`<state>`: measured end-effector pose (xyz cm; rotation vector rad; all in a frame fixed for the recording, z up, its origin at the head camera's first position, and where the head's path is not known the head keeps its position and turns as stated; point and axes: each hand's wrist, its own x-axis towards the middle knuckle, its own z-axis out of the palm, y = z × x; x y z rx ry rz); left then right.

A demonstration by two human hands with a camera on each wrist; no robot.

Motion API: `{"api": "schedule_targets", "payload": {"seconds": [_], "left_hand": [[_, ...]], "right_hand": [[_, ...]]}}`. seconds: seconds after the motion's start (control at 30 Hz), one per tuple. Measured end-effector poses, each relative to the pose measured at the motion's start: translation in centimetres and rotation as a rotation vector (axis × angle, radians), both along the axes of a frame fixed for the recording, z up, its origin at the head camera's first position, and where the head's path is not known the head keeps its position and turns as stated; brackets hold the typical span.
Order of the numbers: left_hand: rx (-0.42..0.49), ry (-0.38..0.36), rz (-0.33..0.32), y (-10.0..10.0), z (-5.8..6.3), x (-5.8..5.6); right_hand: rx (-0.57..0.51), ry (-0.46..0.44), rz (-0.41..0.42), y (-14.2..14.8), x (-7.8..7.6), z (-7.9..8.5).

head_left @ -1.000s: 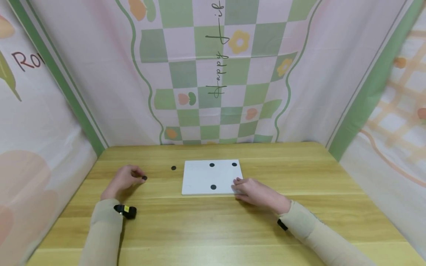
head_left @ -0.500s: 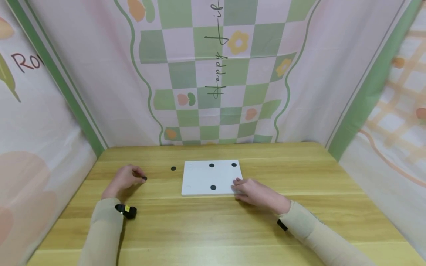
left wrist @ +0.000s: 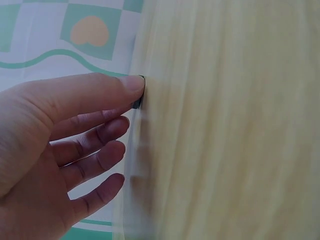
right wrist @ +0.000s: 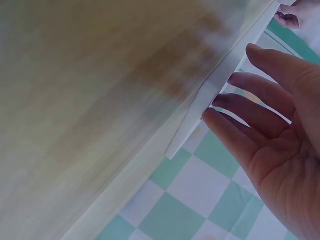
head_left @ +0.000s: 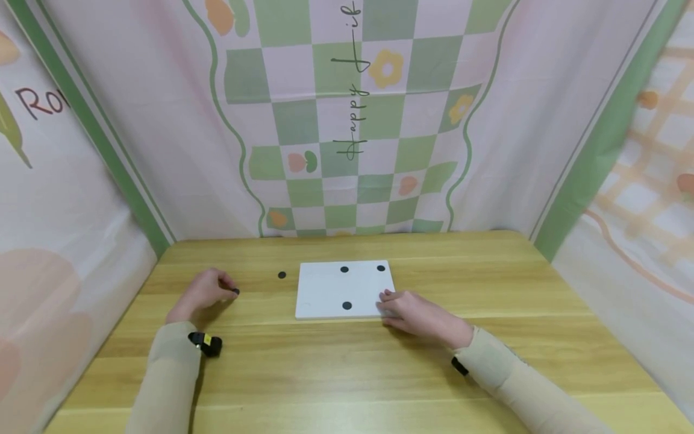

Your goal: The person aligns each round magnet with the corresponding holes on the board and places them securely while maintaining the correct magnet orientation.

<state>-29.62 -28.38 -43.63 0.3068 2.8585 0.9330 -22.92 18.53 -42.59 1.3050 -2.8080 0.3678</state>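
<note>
On the table's left side my left hand (head_left: 204, 292) pinches a small black disc (left wrist: 142, 92) between thumb and index finger. The left wrist view shows its other fingers loosely bent and apart. A white rectangular board (head_left: 321, 291) lies flat in the middle, bearing three black discs: one at its back middle (head_left: 344, 269), one at its back right corner (head_left: 381, 268), one near its front middle (head_left: 347, 305). My right hand (head_left: 414, 313) rests its fingertips on the board's front right part, thumb near the front edge, fingers fairly straight.
Another black disc (head_left: 282, 275) lies on the wooden table (head_left: 325, 374), between my left hand and the board. Patterned cloth (head_left: 358, 120) hangs behind the table's back edge, with more cloth at both sides. Each sleeve carries a black wrist device (head_left: 206, 343).
</note>
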Motion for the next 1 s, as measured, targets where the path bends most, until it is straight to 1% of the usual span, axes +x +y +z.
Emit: {"api": "schedule_targets", "payload": {"seconds": [0.1, 0.33, 0.43, 0.73, 1.0], "left_hand": [[-0.004, 0.005, -0.003, 0.02, -0.03, -0.01], [-0.011, 0.009, 0.007, 0.07, 0.04, -0.01], [-0.013, 0.015, 0.002, 0.09, 0.11, 0.03], [0.021, 0.035, 0.005, 0.25, 0.38, 0.10], [0.020, 0.041, 0.017, 0.51, 0.45, 0.23]], "right_hand": [[-0.002, 0.004, 0.003, 0.01, 0.01, 0.05], [0.015, -0.020, -0.019, 0.02, 0.01, 0.07], [0.016, -0.020, -0.014, 0.01, 0.00, 0.05], [0.022, -0.041, -0.028, -0.04, 0.03, 0.15], [0.020, -0.018, -0.008, -0.09, 0.02, 0.26]]}}
